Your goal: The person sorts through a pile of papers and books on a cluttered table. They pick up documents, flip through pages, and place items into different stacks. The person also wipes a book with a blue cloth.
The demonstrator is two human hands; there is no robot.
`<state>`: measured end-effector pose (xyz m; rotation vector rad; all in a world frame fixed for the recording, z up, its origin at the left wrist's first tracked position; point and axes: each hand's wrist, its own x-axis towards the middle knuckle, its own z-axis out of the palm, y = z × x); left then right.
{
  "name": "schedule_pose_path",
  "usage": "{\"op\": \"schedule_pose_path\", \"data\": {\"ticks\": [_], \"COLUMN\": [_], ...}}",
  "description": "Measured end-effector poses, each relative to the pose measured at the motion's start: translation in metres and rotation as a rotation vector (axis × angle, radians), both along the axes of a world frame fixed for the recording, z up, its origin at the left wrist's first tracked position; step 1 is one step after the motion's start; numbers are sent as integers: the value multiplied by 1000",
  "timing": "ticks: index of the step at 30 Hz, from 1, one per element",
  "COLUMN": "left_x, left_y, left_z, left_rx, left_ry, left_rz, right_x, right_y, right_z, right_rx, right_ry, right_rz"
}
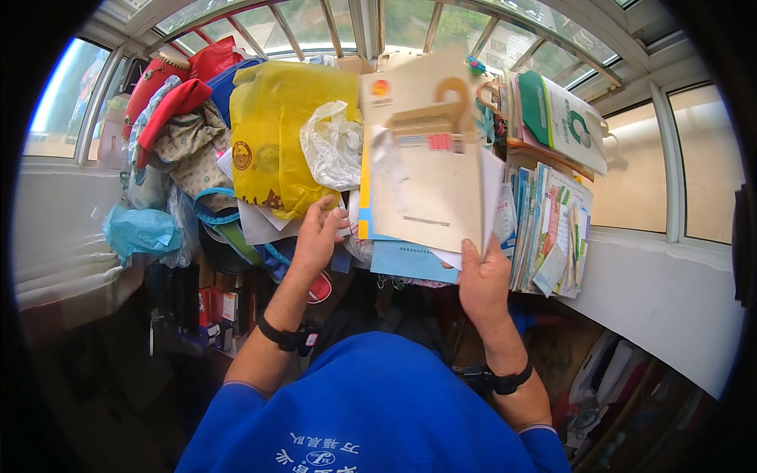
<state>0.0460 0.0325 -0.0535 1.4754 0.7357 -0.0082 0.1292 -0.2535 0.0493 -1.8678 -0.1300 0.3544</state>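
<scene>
My right hand point(486, 278) grips the lower right corner of a cream printed booklet or folder point(434, 192), with loose white sheets point(489, 183) under its right edge. The booklet is held up and partly blurred. Beneath its bottom edge lies a light blue document or folder point(408, 260). My left hand point(319, 233) is raised with its fingers apart, holding nothing I can make out. Just beyond those fingers is a yellow plastic bag point(278, 130), with a crumpled clear plastic bag point(332, 145) on its right side. White papers point(263, 222) stick out below the yellow bag.
At right, a stack of books and magazines point(553, 230) sits below a white and green bag point(565, 118). Left are a red drum point(155, 83), a patterned fabric bag point(195, 148) and a light blue plastic bag point(142, 232). Barred windows point(408, 23) stand behind; boxes point(222, 307) are below left.
</scene>
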Motion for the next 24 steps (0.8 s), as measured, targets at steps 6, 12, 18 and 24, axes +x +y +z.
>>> {"op": "schedule_pose_path", "data": {"ticks": [6, 12, 18, 24], "left_x": [16, 28, 22, 14], "left_y": [-3, -3, 15, -20], "left_z": [-5, -27, -12, 86], "left_rx": [-374, -241, -92, 593], "left_ry": [-110, -69, -8, -342], "left_rz": [120, 123, 215, -236], "right_x": [-2, 11, 8, -5], "right_y": [33, 16, -17, -45], "right_z": [15, 11, -11, -15], "right_rx": [-128, -53, 129, 249], "right_ry": [-287, 73, 231, 327], "right_rz": [103, -22, -175, -214]}}
